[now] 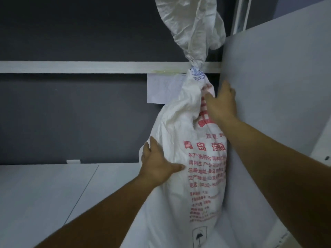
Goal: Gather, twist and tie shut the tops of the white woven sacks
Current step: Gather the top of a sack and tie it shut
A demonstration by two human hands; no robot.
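Observation:
A full white woven sack [180, 133] with red printed writing lies lengthwise on the pale surface, pressed against a grey panel on its right. Its neck [196, 73] is twisted tight, with blue print at the twist, and the loose top [193, 25] fans out beyond it. My left hand [157, 161] lies flat on the sack's left side, fingers straight and thumb spread. My right hand [221, 102] rests on the sack's upper right shoulder just below the neck, fingers extended between sack and panel.
A grey panel [272, 104] stands along the sack's right side. A dark wall [71, 113] with a white horizontal rail [89, 67] is behind. A white sheet of paper [161, 90] hangs on the wall behind the sack. The pale tabletop [44, 194] stretches left.

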